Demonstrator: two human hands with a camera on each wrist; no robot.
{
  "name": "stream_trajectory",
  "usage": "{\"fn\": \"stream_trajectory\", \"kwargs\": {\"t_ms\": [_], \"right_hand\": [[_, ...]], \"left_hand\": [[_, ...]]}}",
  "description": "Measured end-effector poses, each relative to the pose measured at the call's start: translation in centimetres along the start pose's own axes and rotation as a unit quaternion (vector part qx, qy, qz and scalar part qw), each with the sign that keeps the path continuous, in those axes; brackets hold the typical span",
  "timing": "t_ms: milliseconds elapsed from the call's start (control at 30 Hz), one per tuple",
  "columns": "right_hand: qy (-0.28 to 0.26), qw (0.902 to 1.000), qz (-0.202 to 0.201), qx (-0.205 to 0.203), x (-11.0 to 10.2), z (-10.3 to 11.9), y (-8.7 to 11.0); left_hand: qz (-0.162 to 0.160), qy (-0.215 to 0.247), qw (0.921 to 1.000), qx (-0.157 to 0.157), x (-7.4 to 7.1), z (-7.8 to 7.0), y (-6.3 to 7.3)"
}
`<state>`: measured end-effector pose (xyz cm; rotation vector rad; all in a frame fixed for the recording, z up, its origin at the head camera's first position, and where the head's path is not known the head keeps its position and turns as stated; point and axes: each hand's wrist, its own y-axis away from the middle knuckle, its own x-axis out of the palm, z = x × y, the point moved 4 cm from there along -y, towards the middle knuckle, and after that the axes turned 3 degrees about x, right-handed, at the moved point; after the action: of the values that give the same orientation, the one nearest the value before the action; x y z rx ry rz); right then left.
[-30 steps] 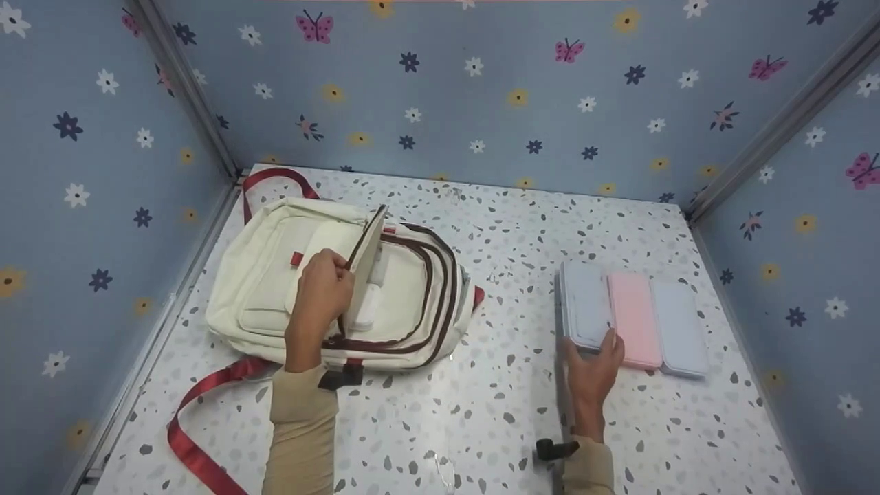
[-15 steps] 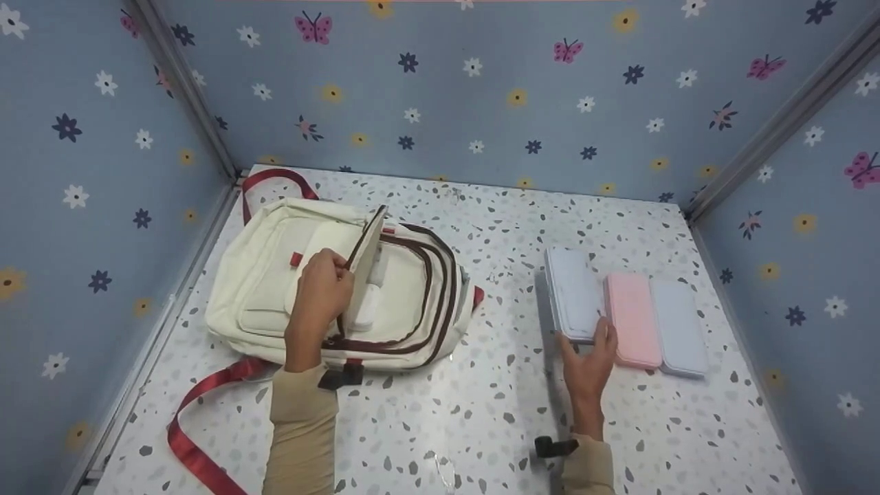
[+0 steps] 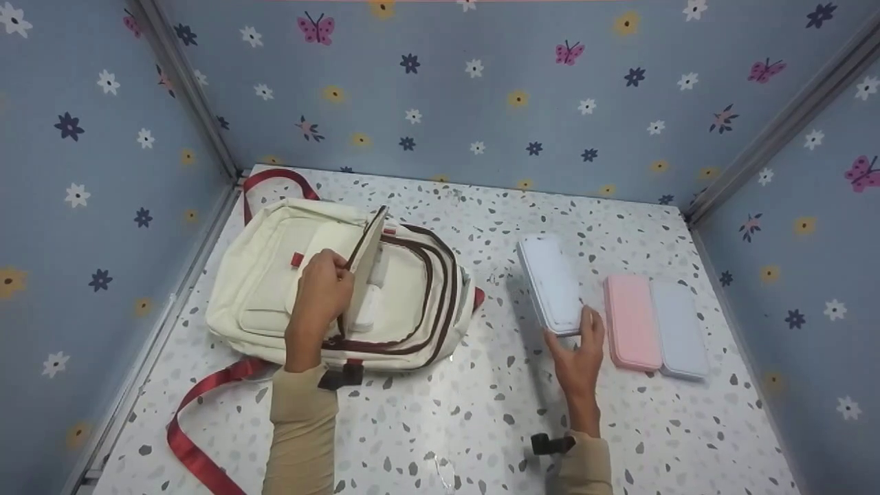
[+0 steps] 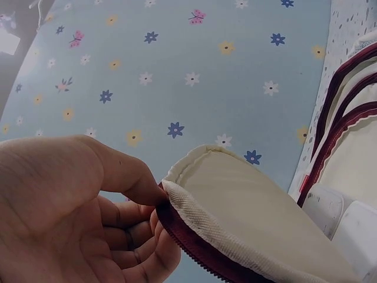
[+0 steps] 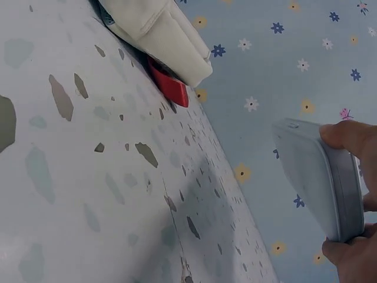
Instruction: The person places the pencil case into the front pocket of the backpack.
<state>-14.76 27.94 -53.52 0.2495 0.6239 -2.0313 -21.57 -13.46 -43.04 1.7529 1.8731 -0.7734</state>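
Observation:
A cream backpack (image 3: 268, 275) with dark red zips lies on the speckled table, its front pocket unzipped. My left hand (image 3: 322, 292) pinches the edge of the pocket flap (image 4: 247, 206) between thumb and fingers and holds it raised. Inside the pocket sit white items (image 3: 366, 309), partly hidden by the flap. To the right, my right hand (image 3: 579, 354) grips a pale blue, rounded rectangular case (image 3: 552, 282) by its near end. In the right wrist view the case (image 5: 312, 177) is clear of the table, thumb and fingers at its two edges.
A pink case (image 3: 634, 322) and another pale blue case (image 3: 679, 328) lie side by side on the table (image 3: 481, 412), right of my right hand. Red straps (image 3: 199, 440) trail from the backpack. Flowered panels (image 3: 474, 89) wall the table at the back and sides.
My right hand has lifted the pale blue case away from the pink one and carried it left toward the backpack. The left hand keeps its hold on the flap.

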Motion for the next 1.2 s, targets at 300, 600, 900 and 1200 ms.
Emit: {"fn": "stream_trajectory", "kwargs": {"t_ms": [300,600,900,1200], "right_hand": [[-0.051,0.9956,0.067,-0.042,0.6,5.1,0.4],[-0.033,0.9896,0.125,-0.063,1.8,7.1,0.6],[-0.035,0.9810,0.177,-0.073,4.8,6.2,0.7],[-0.018,0.9675,0.231,-0.101,7.5,6.3,1.2]], "left_hand": [[0.004,-0.002,1.0000,-0.006,-0.1,0.1,0.0],[0.008,-0.005,0.9999,-0.004,-0.1,0.2,0.0],[0.011,-0.006,0.9999,0.002,-0.2,0.0,0.0],[0.011,-0.016,0.9998,-0.001,0.0,-0.2,0.0]]}}
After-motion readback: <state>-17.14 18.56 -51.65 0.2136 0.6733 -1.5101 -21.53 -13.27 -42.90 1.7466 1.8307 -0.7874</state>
